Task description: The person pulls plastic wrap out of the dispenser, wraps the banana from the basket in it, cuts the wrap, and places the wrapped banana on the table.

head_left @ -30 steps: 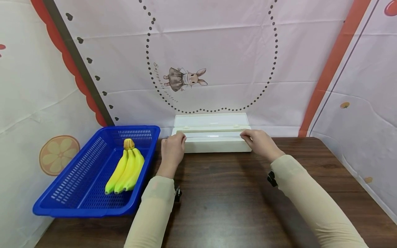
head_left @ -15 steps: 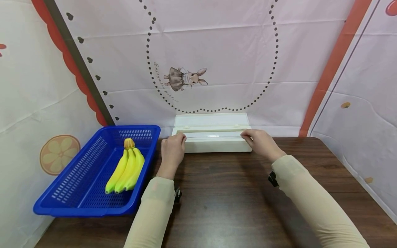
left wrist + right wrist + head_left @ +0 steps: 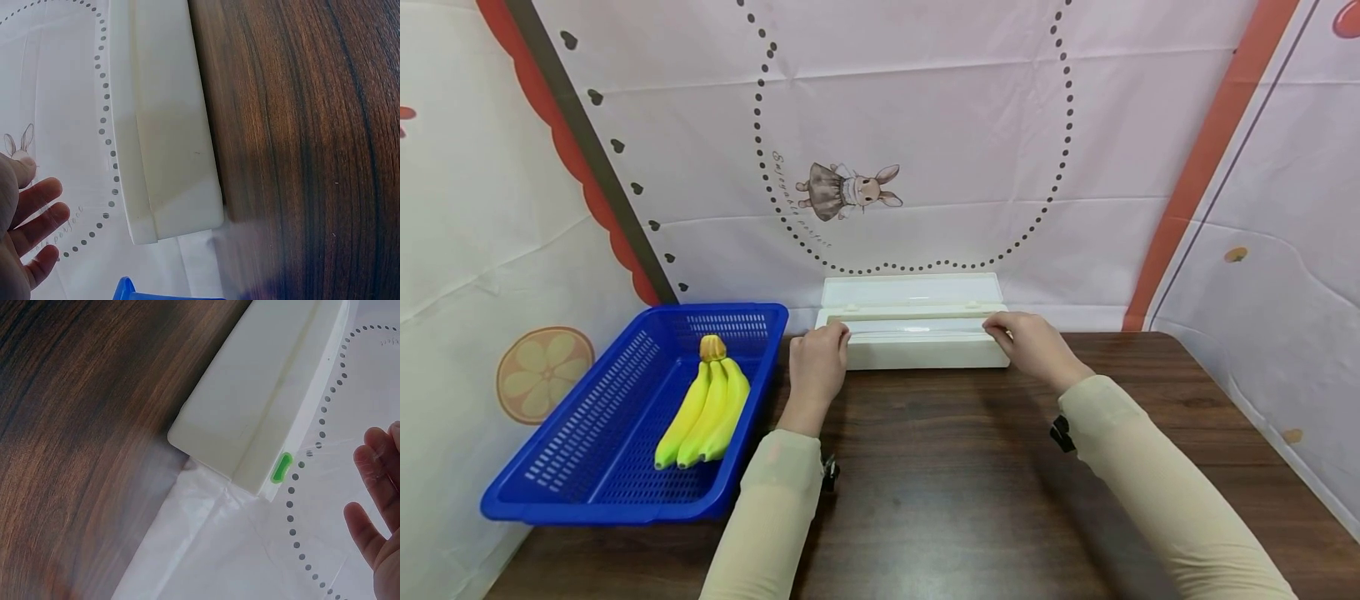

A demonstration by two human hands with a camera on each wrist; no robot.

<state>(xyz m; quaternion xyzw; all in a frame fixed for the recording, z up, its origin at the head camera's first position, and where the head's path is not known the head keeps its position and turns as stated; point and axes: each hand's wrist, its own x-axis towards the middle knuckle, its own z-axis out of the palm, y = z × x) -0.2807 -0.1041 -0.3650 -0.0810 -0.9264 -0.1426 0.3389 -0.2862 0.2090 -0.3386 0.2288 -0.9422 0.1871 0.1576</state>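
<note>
A long white cling film dispenser (image 3: 925, 355) lies at the table's back edge, its lid (image 3: 913, 290) raised against the backdrop. Between my hands the clear cling film (image 3: 916, 333) stretches as a thin sheet above the box. My left hand (image 3: 818, 367) pinches the film's left end between thumb and finger. At the other end my right hand (image 3: 1028, 343) pinches it too. In the left wrist view, several fingers (image 3: 49, 215) spread beyond the dispenser (image 3: 172, 131). The right wrist view has film over the fingers (image 3: 375, 478) and a green piece (image 3: 282, 467) on the dispenser's edge.
A blue plastic basket (image 3: 602, 511) stands on the left of the dark wooden table (image 3: 917, 500). Inside lies a bunch of yellow bananas (image 3: 711, 412). Printed cloth (image 3: 910, 117) hangs behind the table and along both sides.
</note>
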